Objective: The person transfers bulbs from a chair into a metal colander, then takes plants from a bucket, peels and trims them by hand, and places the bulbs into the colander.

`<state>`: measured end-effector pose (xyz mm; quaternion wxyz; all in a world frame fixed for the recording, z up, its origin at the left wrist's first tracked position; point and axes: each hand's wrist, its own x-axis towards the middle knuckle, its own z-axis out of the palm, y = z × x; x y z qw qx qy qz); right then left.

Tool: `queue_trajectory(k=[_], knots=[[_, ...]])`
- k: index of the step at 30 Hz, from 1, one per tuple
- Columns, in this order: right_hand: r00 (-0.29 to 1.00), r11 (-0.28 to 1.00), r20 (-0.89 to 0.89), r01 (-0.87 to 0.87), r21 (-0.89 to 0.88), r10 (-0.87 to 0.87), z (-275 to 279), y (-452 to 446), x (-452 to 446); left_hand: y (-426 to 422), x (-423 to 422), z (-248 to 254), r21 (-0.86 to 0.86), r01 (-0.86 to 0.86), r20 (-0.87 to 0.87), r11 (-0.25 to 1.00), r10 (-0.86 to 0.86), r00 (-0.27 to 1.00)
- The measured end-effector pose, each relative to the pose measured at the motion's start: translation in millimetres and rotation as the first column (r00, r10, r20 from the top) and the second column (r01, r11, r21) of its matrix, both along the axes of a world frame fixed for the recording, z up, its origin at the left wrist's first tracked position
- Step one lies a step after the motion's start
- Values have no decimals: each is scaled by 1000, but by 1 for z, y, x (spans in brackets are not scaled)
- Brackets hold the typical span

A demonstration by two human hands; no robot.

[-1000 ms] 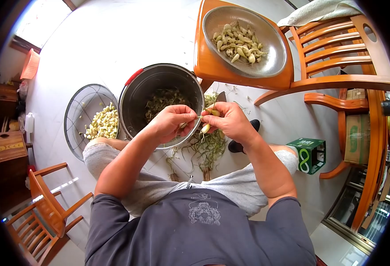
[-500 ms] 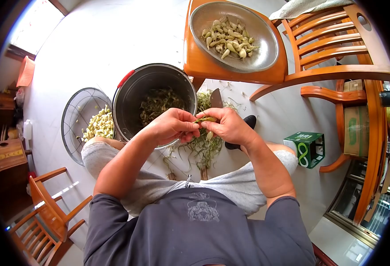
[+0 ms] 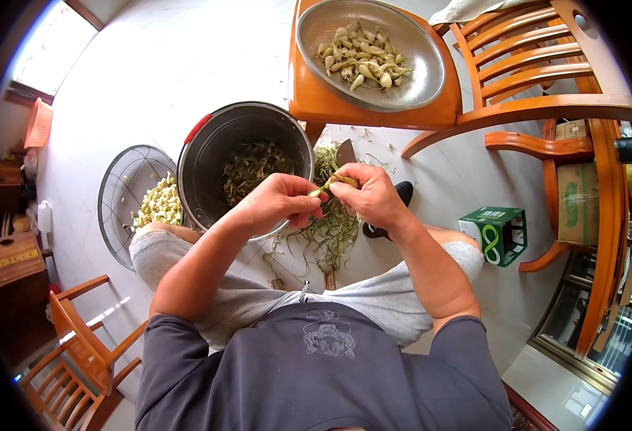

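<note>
Bulb [image 3: 316, 192], small and pale green, sits just above the frame's middle, pinched in the fingertips of the left hand [image 3: 279, 202]; the right hand [image 3: 370, 197] has thumb and forefinger closed on a yellowish stalk [image 3: 345, 181]. Fingers cover much of both, so whether they are one piece is unclear. The left arm hides part of the bucket [image 3: 200, 161]'s near rim, and the handle of the knife [image 3: 345, 151] is out of sight. At the top edge, the chair seat [image 3: 307, 79] is cut off. Bare floor [image 3: 165, 65] opens across the upper left.
</note>
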<state>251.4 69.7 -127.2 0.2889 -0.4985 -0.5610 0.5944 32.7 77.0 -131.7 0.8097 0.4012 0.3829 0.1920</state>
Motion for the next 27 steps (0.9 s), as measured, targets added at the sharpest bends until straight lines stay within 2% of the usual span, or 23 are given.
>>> queue_trajectory(k=[3, 6, 10, 12, 13, 16, 17, 20, 22, 25, 27], knots=[[998, 997, 44, 53, 52, -55, -2, -2, -6, -4, 6, 3, 53, 35, -67, 998, -31, 997], [982, 953, 152, 59, 297, -109, -4, -7, -13, -5, 6, 3, 38, 47, -99, 998, -43, 994], [936, 835, 342, -121, 537, -84, -3, -4, -10, -3, -1, 10, -48, 107, -112, 993, -112, 987], [914, 838, 367, -59, 542, -173, -4, 2, -4, -4, -6, 20, -84, 151, -104, 985, -159, 982], [920, 851, 338, -12, 525, -196, -5, 4, -1, -4, -7, 20, -83, 143, -89, 986, -150, 985], [966, 982, 234, 66, 175, -107, -13, 12, 17, -6, -6, 15, -101, 82, -15, 992, -83, 996], [985, 997, 153, 81, -11, -78, -8, 12, 19, -6, -5, 11, -122, 40, 19, 992, -38, 999], [1000, 968, -5, 21, -249, -23, -3, 11, 25, -5, -1, -8, -201, -55, 114, 978, 79, 990], [995, 948, -81, 34, -316, -63, 2, 10, 22, -5, 4, -11, -237, -121, 150, 964, 159, 976], [948, 920, -261, 71, -386, -183, -1, 8, 14, -9, 16, -15, -253, -47, 186, 966, 97, 978], [919, 906, -302, 114, -407, -252, 2, 6, 6, -15, 29, -16, -225, -40, 151, 973, 75, 986]])
